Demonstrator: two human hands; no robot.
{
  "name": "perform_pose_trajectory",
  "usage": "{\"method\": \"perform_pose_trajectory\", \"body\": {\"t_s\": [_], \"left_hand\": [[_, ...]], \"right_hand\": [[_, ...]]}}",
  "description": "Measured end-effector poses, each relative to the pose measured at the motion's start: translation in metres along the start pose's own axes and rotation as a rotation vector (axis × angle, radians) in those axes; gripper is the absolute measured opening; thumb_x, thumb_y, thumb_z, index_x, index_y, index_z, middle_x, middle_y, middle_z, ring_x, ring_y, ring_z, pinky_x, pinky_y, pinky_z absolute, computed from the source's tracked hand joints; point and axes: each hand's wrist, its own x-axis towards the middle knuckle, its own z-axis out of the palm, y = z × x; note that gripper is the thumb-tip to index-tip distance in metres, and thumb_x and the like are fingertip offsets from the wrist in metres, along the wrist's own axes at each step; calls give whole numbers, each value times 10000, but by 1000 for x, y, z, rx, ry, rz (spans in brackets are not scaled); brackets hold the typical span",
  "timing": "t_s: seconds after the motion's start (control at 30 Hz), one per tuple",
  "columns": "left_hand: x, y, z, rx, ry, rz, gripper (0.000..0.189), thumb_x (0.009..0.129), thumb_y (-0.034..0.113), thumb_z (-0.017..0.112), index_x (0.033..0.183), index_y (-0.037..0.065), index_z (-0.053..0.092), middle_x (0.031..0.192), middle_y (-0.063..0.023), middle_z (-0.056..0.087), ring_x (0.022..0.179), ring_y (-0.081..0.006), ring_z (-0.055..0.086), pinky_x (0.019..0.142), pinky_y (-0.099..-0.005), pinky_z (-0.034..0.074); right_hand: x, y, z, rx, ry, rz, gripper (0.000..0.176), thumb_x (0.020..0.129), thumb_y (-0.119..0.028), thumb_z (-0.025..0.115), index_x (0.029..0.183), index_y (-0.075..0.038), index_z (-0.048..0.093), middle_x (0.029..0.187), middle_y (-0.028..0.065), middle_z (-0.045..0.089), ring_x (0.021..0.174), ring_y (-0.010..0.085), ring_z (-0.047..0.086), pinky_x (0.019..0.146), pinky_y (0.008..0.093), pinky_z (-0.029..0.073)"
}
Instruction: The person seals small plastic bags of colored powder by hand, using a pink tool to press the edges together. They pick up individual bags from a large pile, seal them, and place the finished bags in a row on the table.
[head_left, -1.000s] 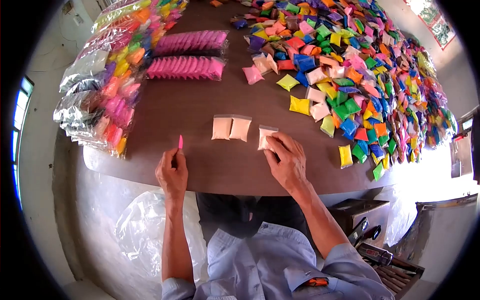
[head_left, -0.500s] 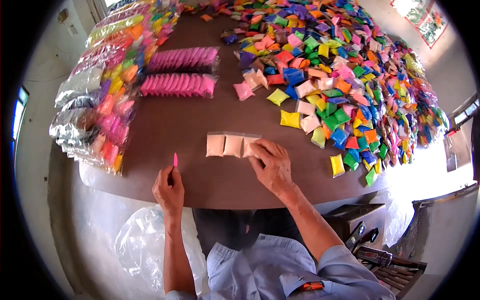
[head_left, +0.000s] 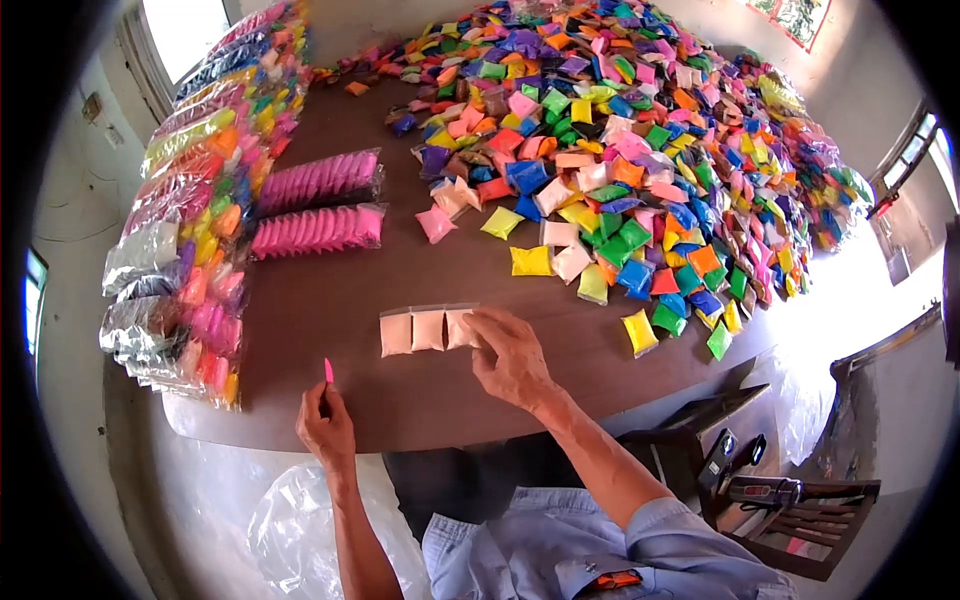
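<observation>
A small pointed pink tool (head_left: 328,370) sticks up from my left hand (head_left: 327,420), whose fingers are pinched round its lower end near the table's front edge. Three peach packets (head_left: 428,331) lie side by side in a row on the brown table (head_left: 420,400). The fingers of my right hand (head_left: 508,355) are bent over the rightmost packet and cover part of it. Whether they grip it or only press on it is hard to tell.
Colourful packets (head_left: 620,170) are heaped across the back and right. Two rows of pink packets (head_left: 318,232) lie at centre left, beside stacked clear bags (head_left: 160,250). A wooden chair (head_left: 815,530) and clear plastic (head_left: 310,525) are below the table.
The view has shifted, so the table's contents appear lower and further left. My right hand is still at the rightmost packet, and my left hand still holds the pink tool.
</observation>
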Motion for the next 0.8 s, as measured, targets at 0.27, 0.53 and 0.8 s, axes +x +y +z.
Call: {"method": "perform_pose_trajectory", "body": {"t_s": [0.27,0.53,0.8], "left_hand": [[0,-2,-1,9,-19,-30,82,1015,104,708,1023,24,723,836,-116,718,708,-226,675,674,-355,542],[0,-4,-2,3,-39,-20,52,1002,66,708,1008,14,713,833,-155,717,680,-262,685,636,-370,538],[1,-2,-2,-2,7,9,51,991,61,731,1009,18,711,844,-157,725,704,-286,705,654,-368,555]], "right_hand": [[0,5,0,86,41,32,488,837,-29,733,1321,-74,693,1356,143,671,1202,370,666,1040,472,538],[40,60,-60,-219,328,65,267,915,-98,712,1178,-58,740,1257,164,719,1095,373,720,943,460,585],[75,114,-99,-498,-19,297,489,884,-254,762,1300,-8,685,1228,216,716,1143,398,700,956,487,571]]}}
